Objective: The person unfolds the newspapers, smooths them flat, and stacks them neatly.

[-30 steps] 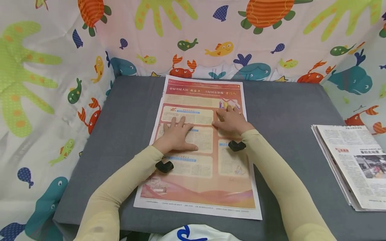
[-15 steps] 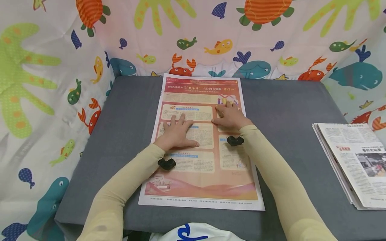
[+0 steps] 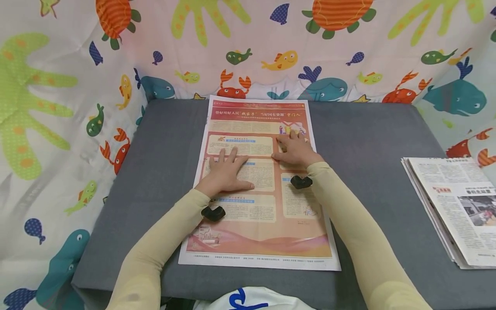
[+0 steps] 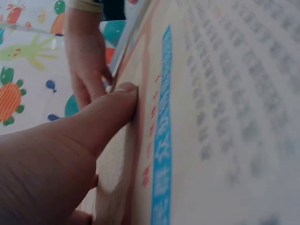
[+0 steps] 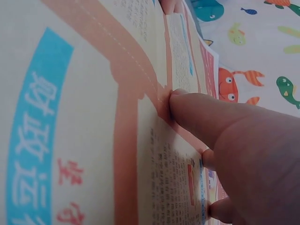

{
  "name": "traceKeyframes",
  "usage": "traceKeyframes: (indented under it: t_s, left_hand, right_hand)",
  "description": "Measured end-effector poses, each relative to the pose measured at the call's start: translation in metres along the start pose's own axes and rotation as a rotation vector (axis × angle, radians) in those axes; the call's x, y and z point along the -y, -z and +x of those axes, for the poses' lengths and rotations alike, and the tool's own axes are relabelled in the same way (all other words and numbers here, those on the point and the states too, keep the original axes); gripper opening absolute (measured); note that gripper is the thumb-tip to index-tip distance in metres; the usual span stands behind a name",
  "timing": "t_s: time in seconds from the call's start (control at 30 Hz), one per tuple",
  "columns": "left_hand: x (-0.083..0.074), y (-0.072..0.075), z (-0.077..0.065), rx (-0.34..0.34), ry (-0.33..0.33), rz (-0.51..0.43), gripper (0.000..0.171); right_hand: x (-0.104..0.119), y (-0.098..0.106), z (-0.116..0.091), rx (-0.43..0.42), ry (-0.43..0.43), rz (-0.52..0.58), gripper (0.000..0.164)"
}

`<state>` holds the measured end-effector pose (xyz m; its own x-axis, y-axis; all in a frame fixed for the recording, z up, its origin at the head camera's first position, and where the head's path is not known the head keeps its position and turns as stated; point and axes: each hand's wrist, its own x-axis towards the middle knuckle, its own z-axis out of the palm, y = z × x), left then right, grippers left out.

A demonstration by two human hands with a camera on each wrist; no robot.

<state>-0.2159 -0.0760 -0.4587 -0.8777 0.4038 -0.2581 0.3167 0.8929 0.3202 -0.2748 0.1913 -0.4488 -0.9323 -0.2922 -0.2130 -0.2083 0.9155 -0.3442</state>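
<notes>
A red and orange newspaper page (image 3: 248, 234) lies spread lengthwise on the grey table. Left of its middle, my left hand (image 3: 225, 174) rests on the page with fingers spread and thumb pointing right. The left wrist view shows that thumb (image 4: 108, 110) touching the paper beside a blue heading strip. My right hand (image 3: 297, 149) rests higher up, on the page's right part, its fingers slightly bent and fingertips down on the paper. In the right wrist view the right thumb (image 5: 197, 105) touches the sheet along a reddish band. Neither hand grips anything; each covers some print.
A stack of folded newspapers (image 3: 453, 211) lies at the table's right side. The grey table (image 3: 162, 142) has its front edge close to the person's body. A curtain printed with sea animals (image 3: 201, 64) stands behind and along both sides.
Over the first half second the page's near end shifted slightly away and to the right, straightening a little. My right hand moved slightly forward. Since then both hands have stayed nearly still.
</notes>
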Motion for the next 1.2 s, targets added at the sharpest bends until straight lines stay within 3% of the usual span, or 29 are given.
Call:
traceKeyframes:
  t_s: [0.23,0.43,0.63,0.9,1.2]
  left_hand:
    - [0.030,0.008,-0.016,0.017,-0.019,-0.050,0.101]
    - [0.065,0.013,-0.045,-0.006,0.040,-0.106,0.108]
    - [0.089,0.014,-0.073,-0.023,0.079,-0.127,0.110]
    - [0.098,0.012,-0.104,-0.014,0.115,-0.148,0.110]
    - [0.096,0.012,-0.110,-0.027,0.121,-0.156,0.108]
  right_hand:
    - [0.000,-0.001,0.000,-0.002,0.014,0.011,0.079]
    - [0.001,0.000,-0.001,0.010,0.014,0.028,0.079]
    - [0.003,0.001,0.000,0.011,0.009,0.025,0.079]
    - [0.003,0.002,0.000,0.035,-0.005,0.030,0.081]
    - [0.011,-0.002,-0.004,0.026,-0.035,0.005,0.073]
